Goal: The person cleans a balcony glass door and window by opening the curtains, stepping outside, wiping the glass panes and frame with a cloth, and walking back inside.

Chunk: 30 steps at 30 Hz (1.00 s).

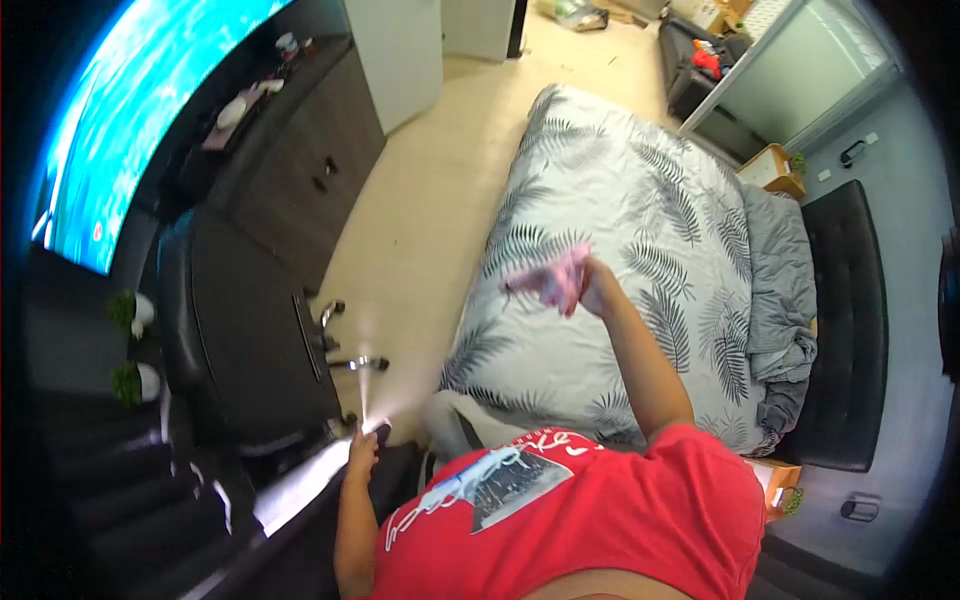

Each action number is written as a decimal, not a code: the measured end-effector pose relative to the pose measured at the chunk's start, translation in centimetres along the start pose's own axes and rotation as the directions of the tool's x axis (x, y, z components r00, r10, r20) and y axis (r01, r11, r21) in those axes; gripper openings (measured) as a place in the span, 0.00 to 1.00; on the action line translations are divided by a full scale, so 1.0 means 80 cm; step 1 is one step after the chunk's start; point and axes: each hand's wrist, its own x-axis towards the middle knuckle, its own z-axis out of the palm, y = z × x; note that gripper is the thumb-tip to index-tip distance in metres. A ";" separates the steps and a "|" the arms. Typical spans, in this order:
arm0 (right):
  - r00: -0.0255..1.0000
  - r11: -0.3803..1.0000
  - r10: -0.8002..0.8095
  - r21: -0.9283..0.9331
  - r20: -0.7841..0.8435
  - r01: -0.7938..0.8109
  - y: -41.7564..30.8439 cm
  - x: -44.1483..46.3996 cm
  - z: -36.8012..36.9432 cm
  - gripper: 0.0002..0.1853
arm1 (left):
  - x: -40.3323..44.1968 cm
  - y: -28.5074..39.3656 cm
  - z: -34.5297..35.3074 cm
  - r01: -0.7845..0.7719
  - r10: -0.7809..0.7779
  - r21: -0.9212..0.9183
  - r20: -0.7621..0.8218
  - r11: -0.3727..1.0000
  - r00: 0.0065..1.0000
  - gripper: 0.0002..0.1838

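Note:
A crumpled pink cloth [566,280] with grey parts hangs from my right hand [597,288], whose fingers are closed round its right side. It is held above the bed [560,355], which has a white cover with grey leaf prints. My left hand [363,452] is low at the left, beside a bright white strip [300,488] and dark furniture. Its fingers look curled round something small that I cannot make out, below a thin pale streak.
Dark cabinets [290,150] and a black chair [245,320] with metal legs stand on the left, near a lit screen [150,110]. Grey bedding [780,270] lies by the black headboard [835,330]. A dark sofa [685,75] is at the back right.

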 end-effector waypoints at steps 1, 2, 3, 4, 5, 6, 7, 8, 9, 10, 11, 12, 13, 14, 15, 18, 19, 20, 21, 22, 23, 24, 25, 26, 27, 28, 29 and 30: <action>0.999 1.000 -0.001 0.017 -0.044 0.002 -0.001 0.003 0.018 0.11 | 0.067 0.030 -0.010 -0.090 0.083 0.030 0.169 0.996 0.982 0.36; 0.999 1.000 0.030 -0.002 -0.035 -0.030 -0.009 0.006 0.027 0.12 | 0.098 0.081 0.001 -0.146 0.136 0.055 0.157 0.988 0.978 0.35; 1.000 1.000 0.027 -0.008 -0.007 -0.027 -0.014 0.014 0.031 0.12 | 0.116 0.140 0.025 -0.200 0.186 0.084 0.148 0.976 0.971 0.34; 0.997 1.000 -0.011 0.016 -0.082 0.012 -0.011 0.027 0.032 0.13 | 0.129 0.194 0.042 -0.231 0.212 0.097 0.174 0.968 0.962 0.34; 0.987 0.998 -0.041 0.040 -0.154 0.048 -0.004 0.043 0.025 0.13 | 0.136 0.242 0.059 -0.253 0.245 0.014 0.207 0.967 0.947 0.34; 0.984 0.996 -0.073 0.040 -0.160 0.080 -0.001 0.056 0.025 0.13 | 0.146 0.281 0.073 -0.269 0.279 -0.072 0.233 0.960 0.932 0.33; 0.973 0.998 -0.053 0.005 -0.223 0.055 -0.001 0.074 0.024 0.13 | 0.172 0.306 0.087 -0.326 0.331 -0.065 0.275 0.943 0.903 0.33; 0.960 0.999 -0.040 -0.026 -0.279 0.034 -0.002 0.092 0.019 0.13 | 0.194 0.329 0.099 -0.388 0.387 -0.061 0.311 0.919 0.868 0.33; 0.966 0.999 -0.019 -0.029 -0.258 0.012 0.001 0.120 0.003 0.12 | 0.211 0.361 0.100 -0.397 0.371 -0.008 0.369 0.918 0.852 0.34; 0.902 0.994 -0.060 -0.109 -0.428 0.014 0.000 0.146 0.014 0.04 | 0.227 0.389 0.096 -0.403 0.348 0.047 0.419 0.914 0.839 0.34; 0.904 0.994 -0.084 -0.105 -0.419 0.043 -0.002 0.174 0.017 0.04 | 0.251 0.411 0.086 -0.387 0.330 0.053 0.426 0.920 0.842 0.33; 0.881 0.997 -0.058 -0.077 -0.470 0.025 -0.008 0.200 0.016 0.04 | 0.276 0.428 0.074 -0.369 0.307 0.062 0.434 0.927 0.847 0.31; 0.852 0.999 -0.030 -0.046 -0.522 0.007 -0.023 0.232 0.016 0.04 | 0.308 0.432 0.054 -0.295 0.244 0.090 0.369 0.951 0.897 0.32; 0.850 0.998 -0.060 -0.047 -0.523 0.042 -0.050 0.277 0.012 0.04 | 0.346 0.457 0.041 -0.227 0.185 0.106 0.309 0.968 0.933 0.32; 0.849 0.991 -0.121 -0.117 -0.515 0.071 -0.064 0.310 0.003 0.06 | 0.373 0.491 0.027 -0.237 0.186 0.123 0.325 0.964 0.927 0.32; 0.810 0.975 -0.185 -0.209 -0.557 0.079 -0.116 0.359 0.036 0.09 | 0.423 0.550 -0.018 -0.083 0.045 0.195 0.193 0.977 0.980 0.35; 0.793 0.962 -0.238 -0.250 -0.561 0.112 -0.150 0.387 0.052 0.09 | 0.426 0.583 -0.011 -0.083 0.038 0.211 0.206 0.974 0.978 0.35; 0.779 0.964 -0.238 -0.240 -0.580 0.115 -0.170 0.415 0.046 0.09 | 0.407 0.630 -0.003 -0.093 0.080 0.125 0.105 0.988 0.991 0.34; 0.804 0.953 -0.283 -0.250 -0.523 0.173 -0.188 0.445 0.032 0.10 | 0.398 0.670 0.005 -0.115 0.115 0.037 0.002 0.993 0.993 0.34; 0.823 0.937 -0.332 -0.260 -0.461 0.232 -0.206 0.474 0.022 0.11 | 0.404 0.702 0.011 -0.118 0.117 0.053 0.016 0.992 0.993 0.34; 0.813 0.936 -0.338 -0.259 -0.474 0.239 -0.227 0.504 0.026 0.11 | 0.415 0.736 0.019 -0.130 0.129 0.054 0.007 0.990 0.992 0.34; 0.787 0.922 -0.378 -0.271 -0.488 0.276 -0.252 0.533 0.035 0.12 | 0.433 0.769 0.033 -0.141 0.141 0.051 0.000 0.989 0.990 0.34; 0.760 0.909 -0.413 -0.281 -0.502 0.308 -0.275 0.558 0.033 0.12 | 0.456 0.801 0.051 -0.140 0.140 0.060 0.013 0.988 0.990 0.34; 0.746 0.899 -0.432 -0.314 -0.508 0.306 -0.285 0.589 0.012 0.13 | 0.483 0.834 0.062 -0.164 0.160 0.057 0.067 0.985 0.985 0.34; 0.739 0.907 -0.416 -0.302 -0.530 0.295 -0.304 0.609 -0.001 0.13 | 0.509 0.865 0.072 -0.179 0.171 0.061 0.119 0.982 0.978 0.34; 0.730 0.927 -0.372 -0.277 -0.573 0.254 -0.326 0.627 -0.015 0.14 | 0.540 0.902 0.091 -0.199 0.191 0.027 0.189 0.980 0.963 0.34; 0.721 0.945 -0.324 -0.242 -0.613 0.219 -0.334 0.638 -0.020 0.14 | 0.563 0.939 0.111 -0.230 0.213 0.065 0.202 0.971 0.956 0.34; 0.717 0.942 -0.334 -0.214 -0.612 0.257 -0.356 0.647 -0.016 0.15 | 0.587 0.990 0.146 -0.271 0.246 0.085 0.228 0.959 0.942 0.34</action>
